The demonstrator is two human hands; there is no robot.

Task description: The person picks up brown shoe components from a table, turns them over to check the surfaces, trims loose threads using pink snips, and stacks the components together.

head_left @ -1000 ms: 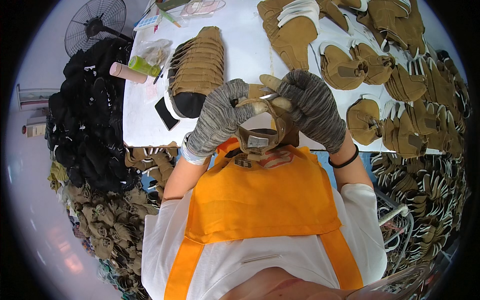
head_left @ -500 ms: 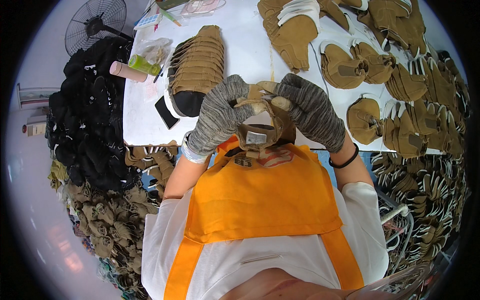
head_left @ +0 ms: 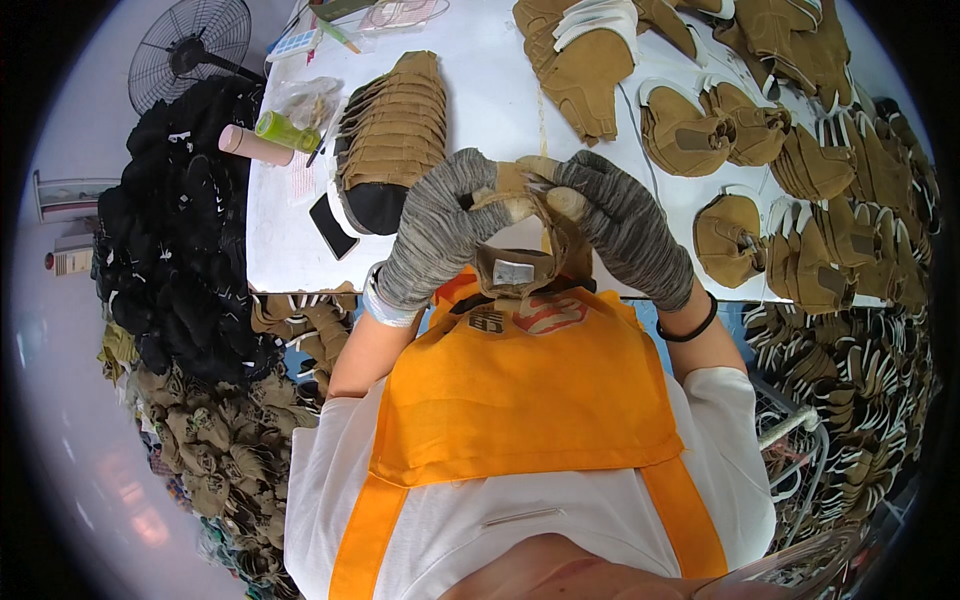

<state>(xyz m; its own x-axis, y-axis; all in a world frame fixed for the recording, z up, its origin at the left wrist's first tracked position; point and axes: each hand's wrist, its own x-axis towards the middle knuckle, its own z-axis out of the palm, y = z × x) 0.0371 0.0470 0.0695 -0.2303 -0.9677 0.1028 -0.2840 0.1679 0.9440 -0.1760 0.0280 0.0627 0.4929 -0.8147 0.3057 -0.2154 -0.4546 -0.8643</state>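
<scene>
Both my hands wear grey knitted gloves with bare fingertips and meet in front of my chest. Between them is a brown shoe upper [head_left: 517, 270], its opening turned toward me and a white label inside. My left hand [head_left: 441, 226] pinches its edge on the left, thumb and fingers closed. From the right, my right hand [head_left: 622, 222] grips the same edge, fingers curled round it. The two sets of fingertips nearly touch at the upper's far edge. Part of the upper is hidden behind my hands and the orange apron [head_left: 520, 390].
On the white table [head_left: 490, 85] lie a row of stacked brown uppers [head_left: 395, 125], a black phone [head_left: 333, 226], a pink bottle [head_left: 256, 145] and a green bottle [head_left: 287, 131]. More brown uppers [head_left: 685, 130] fill its right side. Black uppers [head_left: 180, 230] are heaped at left, beside a fan [head_left: 187, 54].
My fingers have shifted slightly along the upper's far edge, the right fingertips curling closer in. The upper stays in both hands at nearly the same place.
</scene>
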